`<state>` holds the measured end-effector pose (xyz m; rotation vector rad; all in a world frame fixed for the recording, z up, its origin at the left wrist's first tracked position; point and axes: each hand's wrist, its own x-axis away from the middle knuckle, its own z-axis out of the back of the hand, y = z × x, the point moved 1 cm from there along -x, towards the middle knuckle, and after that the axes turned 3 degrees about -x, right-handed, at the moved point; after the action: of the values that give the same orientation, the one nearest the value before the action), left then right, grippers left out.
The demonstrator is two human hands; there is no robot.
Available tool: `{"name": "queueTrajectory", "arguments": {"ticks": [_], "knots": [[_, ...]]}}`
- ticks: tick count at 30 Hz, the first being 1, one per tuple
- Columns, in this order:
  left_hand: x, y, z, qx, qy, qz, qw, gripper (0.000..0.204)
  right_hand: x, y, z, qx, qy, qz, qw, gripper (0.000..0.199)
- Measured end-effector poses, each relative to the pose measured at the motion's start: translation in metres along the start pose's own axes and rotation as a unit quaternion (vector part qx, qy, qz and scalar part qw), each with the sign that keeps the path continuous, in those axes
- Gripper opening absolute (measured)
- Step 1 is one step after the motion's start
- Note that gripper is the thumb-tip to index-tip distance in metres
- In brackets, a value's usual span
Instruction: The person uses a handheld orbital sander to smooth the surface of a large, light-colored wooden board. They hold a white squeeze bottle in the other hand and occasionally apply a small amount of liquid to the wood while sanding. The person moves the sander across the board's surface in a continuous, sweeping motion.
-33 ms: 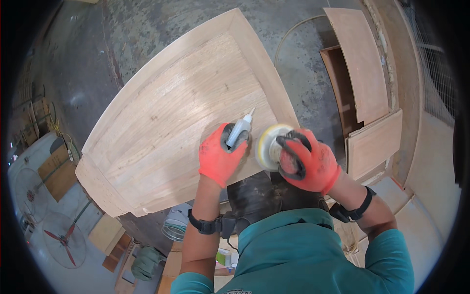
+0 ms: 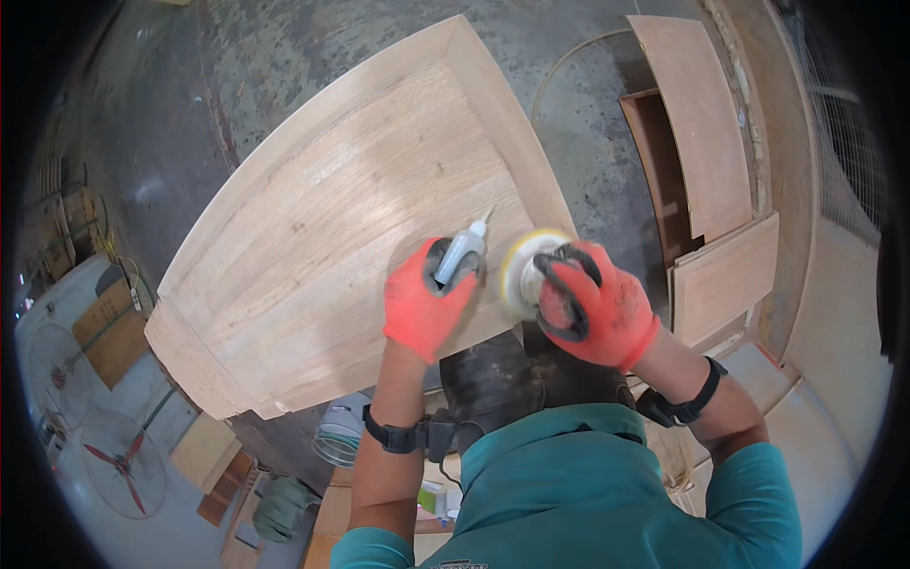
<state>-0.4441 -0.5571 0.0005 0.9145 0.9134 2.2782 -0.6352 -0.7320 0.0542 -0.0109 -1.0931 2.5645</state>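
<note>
Left hand [image 2: 428, 305] fingers clench a light, squeezable glue bottle [image 2: 462, 253]; right hand [image 2: 595, 305] fingers grip the heavier sander [image 2: 523, 270] on the stiff panel [image 2: 332, 237].

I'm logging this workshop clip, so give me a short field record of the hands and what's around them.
left hand: orange glove, holds small grey bottle, nozzle pointing up
right hand: orange glove, grips round sander
workpiece: framed wooden panel, tilted, pale boards
sander position: at panel's near right edge
nearby: plywood boards on the right, fan lower left
</note>
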Motion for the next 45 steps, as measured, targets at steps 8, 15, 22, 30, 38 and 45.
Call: {"name": "queueTrajectory", "arguments": {"ticks": [8, 15, 22, 30, 38, 45], "knots": [[0.020, -0.028, 0.024, 0.306, 0.044, 0.121, 0.943, 0.034, -0.064, -0.001, -0.002, 0.105, -0.010, -0.022, 0.994, 0.069], [0.031, -0.054, 0.032, 0.354, 0.077, 0.112, 0.925, 0.031, -0.067, -0.009, 0.008, 0.145, -0.084, -0.061, 0.984, 0.062], [0.030, -0.059, 0.034, 0.362, 0.082, 0.080, 0.925, 0.032, -0.059, -0.014, 0.007, 0.130, -0.144, -0.062, 0.979, 0.066], [0.030, -0.065, 0.041, 0.388, 0.045, 0.109, 0.914, 0.043, -0.066, -0.012, 0.001, 0.157, -0.080, -0.058, 0.983, 0.071], [0.033, -0.067, 0.042, 0.416, 0.048, 0.102, 0.902, 0.042, -0.065, -0.031, -0.017, 0.129, -0.122, -0.009, 0.984, 0.072], [0.035, -0.060, 0.048, 0.389, 0.045, 0.123, 0.912, 0.039, -0.055, -0.040, -0.020, 0.143, -0.152, 0.025, 0.978, 0.068]]}}
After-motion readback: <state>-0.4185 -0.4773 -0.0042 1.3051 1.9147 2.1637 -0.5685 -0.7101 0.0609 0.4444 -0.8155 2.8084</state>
